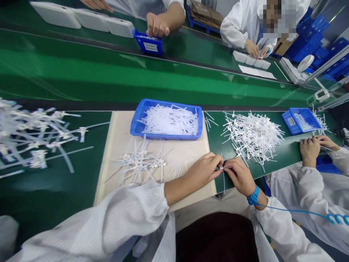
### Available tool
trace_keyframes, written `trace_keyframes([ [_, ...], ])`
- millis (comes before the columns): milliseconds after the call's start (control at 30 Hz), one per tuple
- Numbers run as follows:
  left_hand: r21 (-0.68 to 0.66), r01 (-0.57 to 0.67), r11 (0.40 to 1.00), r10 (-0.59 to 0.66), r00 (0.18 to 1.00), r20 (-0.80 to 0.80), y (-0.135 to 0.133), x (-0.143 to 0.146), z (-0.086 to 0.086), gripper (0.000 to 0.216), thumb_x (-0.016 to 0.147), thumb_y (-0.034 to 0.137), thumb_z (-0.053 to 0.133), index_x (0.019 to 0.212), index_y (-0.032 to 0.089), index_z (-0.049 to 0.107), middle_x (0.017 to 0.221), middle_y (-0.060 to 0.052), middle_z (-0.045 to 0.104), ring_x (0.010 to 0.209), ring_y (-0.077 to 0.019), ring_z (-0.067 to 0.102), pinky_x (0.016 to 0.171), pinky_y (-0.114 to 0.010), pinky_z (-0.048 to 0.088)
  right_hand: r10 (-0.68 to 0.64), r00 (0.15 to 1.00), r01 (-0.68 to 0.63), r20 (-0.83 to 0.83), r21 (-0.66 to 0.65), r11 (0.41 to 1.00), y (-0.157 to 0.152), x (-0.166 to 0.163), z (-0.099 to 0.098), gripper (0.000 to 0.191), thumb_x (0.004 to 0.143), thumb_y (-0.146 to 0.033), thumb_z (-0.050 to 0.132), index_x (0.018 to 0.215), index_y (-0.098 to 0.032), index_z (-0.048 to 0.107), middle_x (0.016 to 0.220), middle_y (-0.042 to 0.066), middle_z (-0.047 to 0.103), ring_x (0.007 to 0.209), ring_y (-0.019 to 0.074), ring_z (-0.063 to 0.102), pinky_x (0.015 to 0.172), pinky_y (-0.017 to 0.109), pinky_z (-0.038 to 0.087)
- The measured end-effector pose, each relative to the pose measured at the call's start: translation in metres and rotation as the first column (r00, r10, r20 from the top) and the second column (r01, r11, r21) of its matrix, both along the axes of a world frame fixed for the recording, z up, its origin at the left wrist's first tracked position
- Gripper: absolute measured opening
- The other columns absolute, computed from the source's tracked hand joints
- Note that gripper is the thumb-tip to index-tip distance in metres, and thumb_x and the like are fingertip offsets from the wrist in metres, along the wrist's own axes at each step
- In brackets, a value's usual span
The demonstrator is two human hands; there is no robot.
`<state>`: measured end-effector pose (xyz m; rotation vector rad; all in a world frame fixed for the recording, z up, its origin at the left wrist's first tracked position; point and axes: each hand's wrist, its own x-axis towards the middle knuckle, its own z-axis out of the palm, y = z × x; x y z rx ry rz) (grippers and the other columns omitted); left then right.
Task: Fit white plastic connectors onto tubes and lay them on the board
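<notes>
My left hand [205, 168] and my right hand [241, 175] meet over the right edge of the pale board [191, 189]. Both are closed, fingertips pinching one small white connector [221, 168] from either side. A thin translucent tube [224, 182] hangs down from it; part of the piece is hidden by my fingers. Left of my left hand, similar pieces with tubes [141, 160] lie loosely heaped on the board. Behind them a blue tray [166, 137] holds many short translucent tubes [171, 120]. A blue wrist strap [254, 195] circles my right wrist.
A pile of white tubed pieces [252, 136] lies to the right, another pile [35, 134] to the left. A smaller blue bin [290, 122] stands near a neighbour's hands [311, 150]. A coiled blue cord [334, 218] trails right. Across the green conveyor [95, 78], other people work.
</notes>
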<state>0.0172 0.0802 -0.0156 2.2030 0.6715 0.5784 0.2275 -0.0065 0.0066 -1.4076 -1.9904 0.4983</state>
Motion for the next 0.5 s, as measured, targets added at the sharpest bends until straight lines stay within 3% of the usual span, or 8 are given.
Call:
trace_keyframes([
  [500,0.005,-0.013,1.0,0.013,1.0,-0.003,-0.0016,0.0013,0.0007,0.017,0.097,0.016,0.074,0.104,0.022,0.06,0.096,-0.003,0.066,0.092,-0.0236,0.065,0.082,-0.032,0.051,0.005,1.0,-0.005,0.027,-0.011,1.0,0.0013,-0.002,0.0029,0.015,0.11,-0.013,0.057,0.113,-0.024,0.066,0.109,0.01,0.074,0.103,0.0268,0.068,0.094,0.043,0.058],
])
